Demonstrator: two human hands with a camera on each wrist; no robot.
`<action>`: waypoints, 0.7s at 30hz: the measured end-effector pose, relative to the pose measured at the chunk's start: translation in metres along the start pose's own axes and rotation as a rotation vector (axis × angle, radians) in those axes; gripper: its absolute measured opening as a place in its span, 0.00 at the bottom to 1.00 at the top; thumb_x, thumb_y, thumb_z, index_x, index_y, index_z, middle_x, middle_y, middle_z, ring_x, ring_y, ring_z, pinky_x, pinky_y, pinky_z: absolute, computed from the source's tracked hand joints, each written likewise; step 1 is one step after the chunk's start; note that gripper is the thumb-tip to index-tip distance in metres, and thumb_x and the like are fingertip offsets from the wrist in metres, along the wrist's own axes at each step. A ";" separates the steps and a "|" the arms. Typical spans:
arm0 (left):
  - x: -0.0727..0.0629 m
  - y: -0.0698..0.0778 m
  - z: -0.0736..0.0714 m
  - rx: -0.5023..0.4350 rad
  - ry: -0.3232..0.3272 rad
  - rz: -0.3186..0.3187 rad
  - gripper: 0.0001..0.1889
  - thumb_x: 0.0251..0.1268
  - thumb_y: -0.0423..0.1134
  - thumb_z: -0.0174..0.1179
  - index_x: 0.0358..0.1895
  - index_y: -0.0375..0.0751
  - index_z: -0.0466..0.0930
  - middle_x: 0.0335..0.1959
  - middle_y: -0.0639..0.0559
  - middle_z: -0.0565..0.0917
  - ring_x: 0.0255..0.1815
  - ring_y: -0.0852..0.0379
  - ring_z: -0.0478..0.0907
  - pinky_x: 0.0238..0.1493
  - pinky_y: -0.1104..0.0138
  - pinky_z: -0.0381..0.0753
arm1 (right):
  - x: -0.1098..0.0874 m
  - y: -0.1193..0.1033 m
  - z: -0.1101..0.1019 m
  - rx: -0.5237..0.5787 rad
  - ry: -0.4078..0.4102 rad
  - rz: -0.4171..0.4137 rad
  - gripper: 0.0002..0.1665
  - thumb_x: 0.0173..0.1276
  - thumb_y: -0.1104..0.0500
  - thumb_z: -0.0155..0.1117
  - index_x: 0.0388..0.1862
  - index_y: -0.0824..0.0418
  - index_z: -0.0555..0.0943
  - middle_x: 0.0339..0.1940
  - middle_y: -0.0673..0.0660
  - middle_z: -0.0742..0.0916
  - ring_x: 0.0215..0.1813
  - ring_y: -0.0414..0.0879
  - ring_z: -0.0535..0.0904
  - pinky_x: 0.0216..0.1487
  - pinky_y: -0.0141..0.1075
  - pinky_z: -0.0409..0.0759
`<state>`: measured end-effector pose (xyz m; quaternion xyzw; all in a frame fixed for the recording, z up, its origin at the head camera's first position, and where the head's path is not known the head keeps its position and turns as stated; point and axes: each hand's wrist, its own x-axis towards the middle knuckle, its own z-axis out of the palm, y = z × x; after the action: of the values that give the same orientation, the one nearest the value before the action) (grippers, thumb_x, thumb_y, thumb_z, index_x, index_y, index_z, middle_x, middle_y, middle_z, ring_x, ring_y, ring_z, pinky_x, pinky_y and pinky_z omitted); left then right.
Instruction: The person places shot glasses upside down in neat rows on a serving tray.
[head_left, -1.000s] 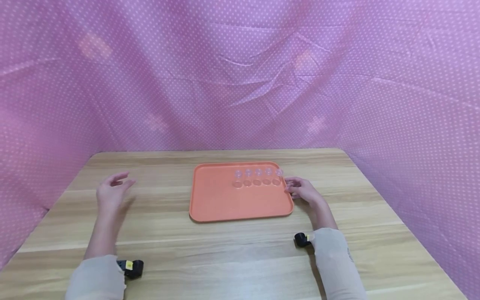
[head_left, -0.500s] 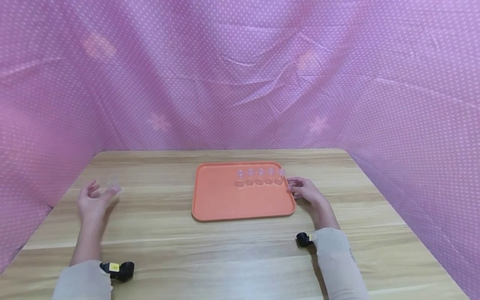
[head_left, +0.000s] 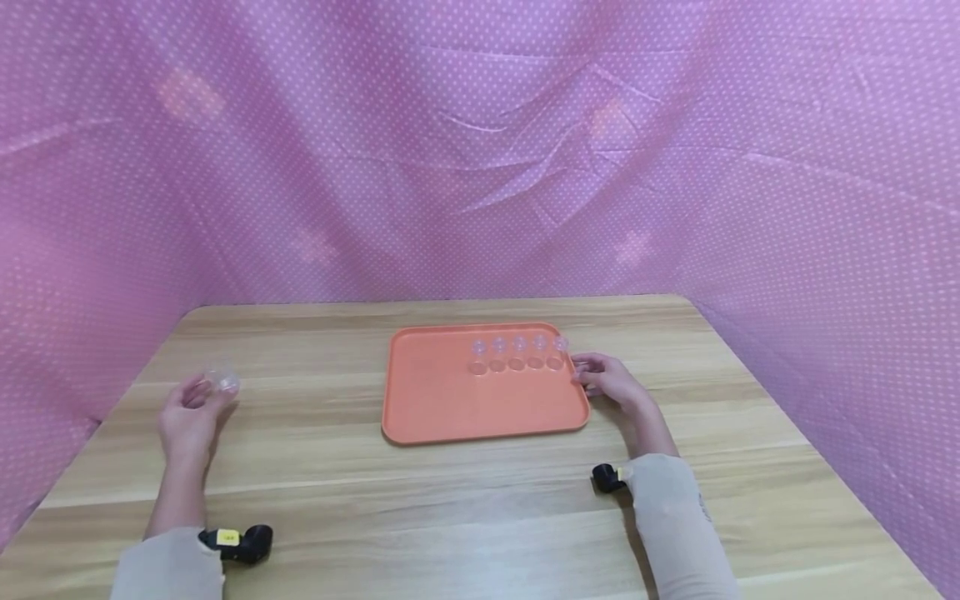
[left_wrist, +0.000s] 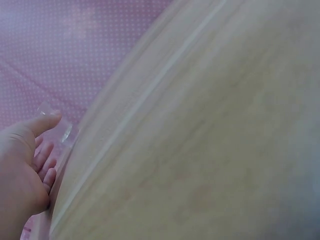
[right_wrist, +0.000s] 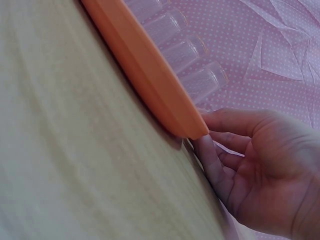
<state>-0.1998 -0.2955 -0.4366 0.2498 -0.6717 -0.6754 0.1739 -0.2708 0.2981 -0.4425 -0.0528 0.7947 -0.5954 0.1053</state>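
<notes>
My left hand (head_left: 189, 423) is out over the left part of the table, pinching a clear plastic cup (head_left: 224, 380) between thumb and fingers. In the left wrist view the same cup (left_wrist: 66, 131) shows beyond the thumb, partly hidden by the hand. An orange tray (head_left: 438, 404) lies right of the table's middle and bears a single row of clear cups (head_left: 518, 354) along its back right. My right hand (head_left: 613, 387) grips the tray's right rim. Seen from the right wrist, the thumb and fingers (right_wrist: 227, 122) meet at the rim beside the nearest cup.
The wooden table (head_left: 450, 517) is ringed at the back and sides by a pink dotted curtain (head_left: 480, 167). A small black camera (head_left: 258, 543) sticks out from the left sleeve, another camera (head_left: 606, 478) from the right.
The left hand has swung to the left and now holds a clear cup, which was not visible one second ago. The right hand stays at the tray's rim.
</notes>
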 end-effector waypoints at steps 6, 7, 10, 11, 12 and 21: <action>0.004 -0.003 0.002 0.329 -0.029 0.060 0.38 0.57 0.45 0.63 0.69 0.44 0.56 0.64 0.46 0.65 0.59 0.52 0.60 0.61 0.65 0.60 | 0.000 0.001 0.000 -0.008 -0.001 -0.008 0.25 0.65 0.69 0.53 0.61 0.74 0.65 0.43 0.64 0.79 0.36 0.41 0.78 0.38 0.35 0.79; 0.005 -0.004 0.002 0.349 -0.028 0.064 0.38 0.57 0.46 0.63 0.69 0.43 0.57 0.64 0.44 0.64 0.59 0.50 0.60 0.61 0.62 0.59 | 0.000 0.001 0.000 -0.006 -0.002 -0.009 0.25 0.65 0.69 0.53 0.61 0.74 0.65 0.43 0.64 0.79 0.36 0.41 0.78 0.38 0.34 0.79; 0.008 -0.005 0.001 0.413 -0.026 0.075 0.38 0.56 0.48 0.63 0.69 0.42 0.58 0.65 0.41 0.64 0.60 0.46 0.60 0.61 0.55 0.57 | 0.000 0.002 0.000 -0.009 -0.007 -0.016 0.25 0.65 0.69 0.53 0.61 0.75 0.64 0.44 0.66 0.79 0.37 0.40 0.78 0.38 0.34 0.79; 0.009 -0.004 0.000 0.431 -0.029 0.079 0.38 0.56 0.49 0.63 0.68 0.41 0.58 0.65 0.40 0.64 0.60 0.45 0.60 0.61 0.54 0.57 | 0.000 0.002 0.000 -0.010 -0.007 -0.015 0.25 0.66 0.69 0.53 0.61 0.75 0.64 0.44 0.66 0.79 0.37 0.40 0.78 0.38 0.34 0.79; 0.010 -0.004 0.000 0.446 -0.031 0.083 0.39 0.56 0.49 0.63 0.68 0.41 0.57 0.65 0.39 0.64 0.60 0.43 0.60 0.61 0.53 0.56 | 0.000 0.002 0.000 -0.010 -0.003 -0.013 0.25 0.66 0.69 0.53 0.61 0.75 0.65 0.44 0.65 0.79 0.37 0.40 0.78 0.37 0.34 0.79; 0.020 -0.006 -0.002 0.635 -0.027 0.167 0.31 0.59 0.49 0.60 0.62 0.34 0.66 0.59 0.34 0.70 0.55 0.38 0.67 0.50 0.53 0.63 | 0.001 0.002 0.001 -0.004 0.010 0.005 0.25 0.65 0.70 0.53 0.61 0.73 0.66 0.41 0.61 0.79 0.36 0.41 0.78 0.37 0.34 0.79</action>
<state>-0.2144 -0.3086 -0.4447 0.2265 -0.8692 -0.4189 0.1332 -0.2717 0.2976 -0.4452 -0.0480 0.7967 -0.5937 0.1028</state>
